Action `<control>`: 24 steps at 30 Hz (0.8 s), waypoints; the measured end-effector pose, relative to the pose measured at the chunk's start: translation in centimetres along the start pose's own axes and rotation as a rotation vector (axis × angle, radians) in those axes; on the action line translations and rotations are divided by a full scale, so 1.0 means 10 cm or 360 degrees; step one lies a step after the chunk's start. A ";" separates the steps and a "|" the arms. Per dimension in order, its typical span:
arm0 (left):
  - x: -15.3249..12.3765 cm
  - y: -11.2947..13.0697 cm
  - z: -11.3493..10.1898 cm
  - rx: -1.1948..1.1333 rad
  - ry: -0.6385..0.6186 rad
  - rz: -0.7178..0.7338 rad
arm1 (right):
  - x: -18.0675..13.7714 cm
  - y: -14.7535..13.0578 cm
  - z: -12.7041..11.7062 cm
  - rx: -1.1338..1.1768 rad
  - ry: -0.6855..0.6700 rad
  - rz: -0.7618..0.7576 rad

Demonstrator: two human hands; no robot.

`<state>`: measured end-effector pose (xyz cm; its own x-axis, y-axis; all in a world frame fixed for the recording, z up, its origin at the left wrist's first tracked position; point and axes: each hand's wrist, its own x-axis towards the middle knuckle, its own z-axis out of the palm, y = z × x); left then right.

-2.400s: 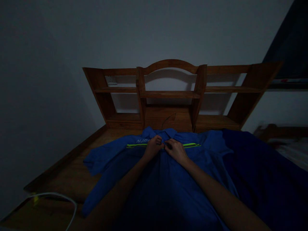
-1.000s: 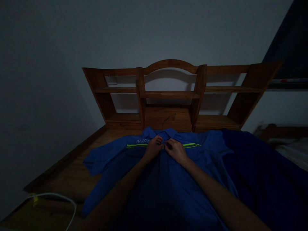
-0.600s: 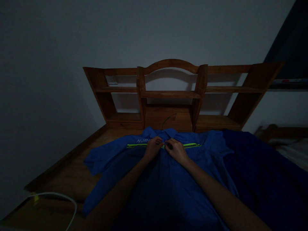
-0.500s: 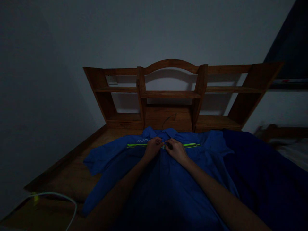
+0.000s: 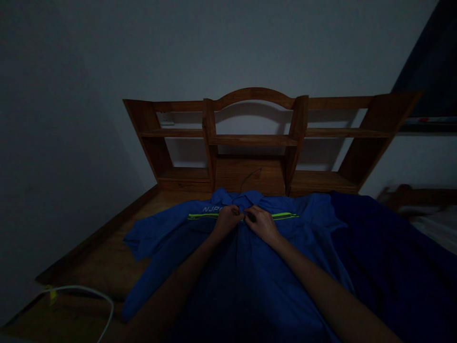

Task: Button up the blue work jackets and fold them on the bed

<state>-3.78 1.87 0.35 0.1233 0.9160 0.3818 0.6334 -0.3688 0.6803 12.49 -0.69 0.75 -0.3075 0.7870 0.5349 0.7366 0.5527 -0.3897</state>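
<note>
Left hand and right hand, fingers curled nearly closed, seemingly pinch the blue shirt near its far collar.

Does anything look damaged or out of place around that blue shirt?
One thing: a thin, dark, curved line crosses the brown wooden panel behind the blue collared shirt. It interrupts otherwise plain wood; whether crack or loose wire, I cannot tell. I see no spill.

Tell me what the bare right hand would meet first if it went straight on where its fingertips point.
Probably the bare left hand, which faces the right hand across the front of the blue collared fabric shirt; any gap is too dark to judge.
</note>
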 end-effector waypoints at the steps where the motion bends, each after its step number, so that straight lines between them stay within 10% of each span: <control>1: 0.00 0.00 0.00 0.0012 0.0004 0.0005 | 0.00 0.00 0.00 -0.0001 -0.0005 0.0003; 24: -0.04 0.08 -0.05 0.0001 0.0019 0.0013 | 0.00 0.01 0.00 0.0006 0.0000 0.0002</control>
<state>-3.65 1.14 1.04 0.1195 0.9109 0.3950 0.6329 -0.3764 0.6766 12.55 -0.68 0.75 -0.3065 0.7879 0.5342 0.7348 0.5526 -0.3934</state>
